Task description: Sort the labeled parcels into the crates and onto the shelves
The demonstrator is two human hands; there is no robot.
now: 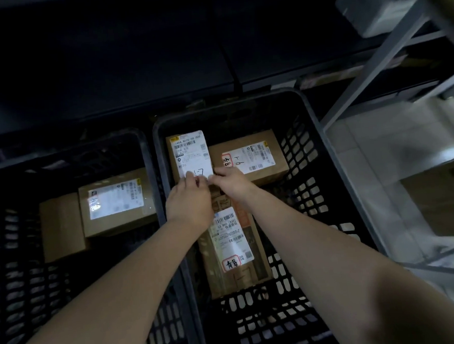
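Two black lattice crates are seen side by side on the floor, with a grey metal shelf rack point(374, 62) to their right. In the right crate point(299, 150) three cardboard parcels are held. At its far left corner the parcel marked "1-7" point(191, 153) is found, its white label facing up. Its near end is pinched by both bare hands: the left grip point(189, 201) is closed narrowly on that end from the left, and the right grip point(232, 182) is closed on the same end from the right, so that the fingertips nearly meet. Whether this parcel is resting on the crate floor or is raised slightly cannot be told in the dim light.

Just beside it, to the right, a parcel marked "1 6" point(249, 157) is laid flat, touching or almost touching the first. A long parcel point(230, 241) with a printed label and a red-bordered sticker is placed nearer the person, under both forearms.

In the left crate point(16, 253) a labelled box point(117, 201) is seen partly stacked on a plain box point(60, 226). A film-wrapped package point(375, 5) is kept on the rack's upper shelf, and a brown carton point(442, 197) on a lower one.
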